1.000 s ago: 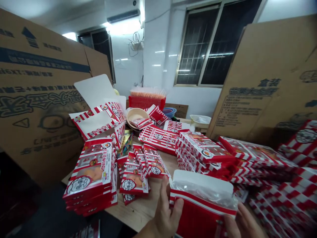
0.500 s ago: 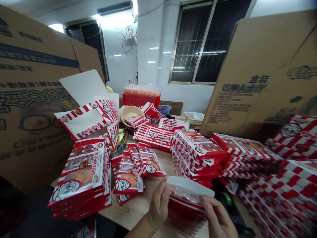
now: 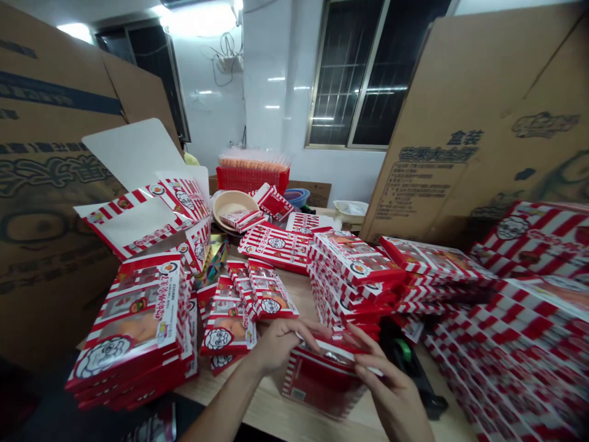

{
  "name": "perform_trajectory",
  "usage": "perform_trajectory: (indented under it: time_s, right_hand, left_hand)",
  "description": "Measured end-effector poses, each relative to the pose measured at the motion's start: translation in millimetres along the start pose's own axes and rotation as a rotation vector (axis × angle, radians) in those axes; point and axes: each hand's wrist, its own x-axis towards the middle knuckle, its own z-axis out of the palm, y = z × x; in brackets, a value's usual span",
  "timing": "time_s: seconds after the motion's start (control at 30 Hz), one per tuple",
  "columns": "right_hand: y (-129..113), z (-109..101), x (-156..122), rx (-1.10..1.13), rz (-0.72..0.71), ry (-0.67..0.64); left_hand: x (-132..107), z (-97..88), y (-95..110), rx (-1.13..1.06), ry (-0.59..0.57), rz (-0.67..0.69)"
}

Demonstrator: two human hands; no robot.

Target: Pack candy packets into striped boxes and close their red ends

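Observation:
A red box [image 3: 322,382] with striped edges stands upright on the wooden table in front of me, its opening at the top. At its left top corner my left hand [image 3: 280,344] grips the box, fingers bent over the rim. My right hand [image 3: 384,374] pinches the right top corner, with a small white flap showing by the fingers. Shiny clear plastic shows inside the opening. Several filled boxes [image 3: 230,319] lie just beyond my left hand, with printed faces and windows showing food-like pieces.
Stacks of striped boxes stand on the left [image 3: 133,325], at the centre right [image 3: 350,264] and far right [image 3: 515,331]. A black tape dispenser [image 3: 426,380] sits right of my right hand. Behind are a beige bowl [image 3: 223,205], a red basket [image 3: 253,179] and large cartons [image 3: 460,92].
The white top flap that stood up from the box has been folded down toward the opening. Both hands have shifted onto the top corners, and the camera view has turned slightly right.

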Motion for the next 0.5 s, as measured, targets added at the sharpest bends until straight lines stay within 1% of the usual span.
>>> perform_trajectory:
  time_s: [0.1, 0.2, 0.27, 0.4, 0.43, 0.5]
  right_hand:
    - [-13.4, 5.5, 0.2, -0.104, 0.011, 0.050]
    - [-25.2, 12.4, 0.6, -0.172, 0.025, 0.108]
    - [-29.3, 15.3, 1.0, -0.205, 0.047, 0.112]
    - [-30.6, 16.2, 2.3, -0.279, 0.068, 0.117]
    - [-30.8, 15.7, 2.6, -0.273, 0.060, 0.108]
    - [-31.9, 13.5, 2.9, -0.249, 0.037, 0.074]
  left_hand:
    - [-2.9, 0.5, -0.8, 0.014, 0.006, 0.015]
    - [-6.8, -0.6, -1.8, 0.095, -0.025, 0.043]
    - [-7.8, -1.4, -2.0, 0.179, -0.011, 0.054]
    - [-6.7, -1.6, -1.1, 0.262, 0.063, -0.017]
    - [-6.7, -1.6, -0.8, 0.270, 0.066, -0.016]
    - [-8.1, -2.2, -0.6, 0.306, 0.066, 0.043]
